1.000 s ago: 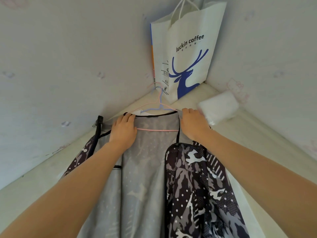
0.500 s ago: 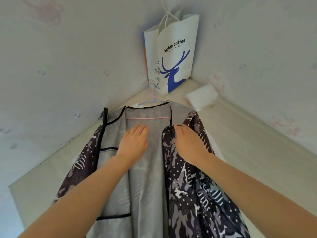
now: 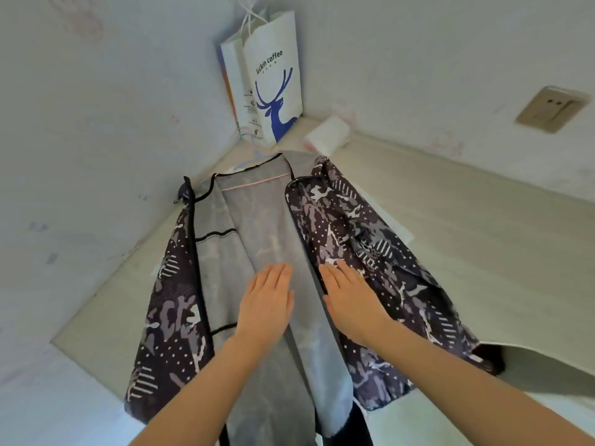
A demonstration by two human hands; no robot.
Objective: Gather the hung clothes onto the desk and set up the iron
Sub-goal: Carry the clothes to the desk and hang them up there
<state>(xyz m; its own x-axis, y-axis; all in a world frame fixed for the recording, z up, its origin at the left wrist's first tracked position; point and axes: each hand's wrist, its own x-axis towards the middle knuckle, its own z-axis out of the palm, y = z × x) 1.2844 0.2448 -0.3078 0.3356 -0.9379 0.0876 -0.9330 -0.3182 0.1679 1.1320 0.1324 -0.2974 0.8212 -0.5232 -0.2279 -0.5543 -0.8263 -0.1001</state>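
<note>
Pressing flat on the jacket spread on the desk, the left hand and right hand hold nothing, fingers straight, so gentle, slow sliding seems best.

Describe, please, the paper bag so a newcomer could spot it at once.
Look to the far corner of the desk, where the walls meet. The white paper bag is there, beside a white wrapped pack; only it bears a blue deer and "luckin coffee".
</note>
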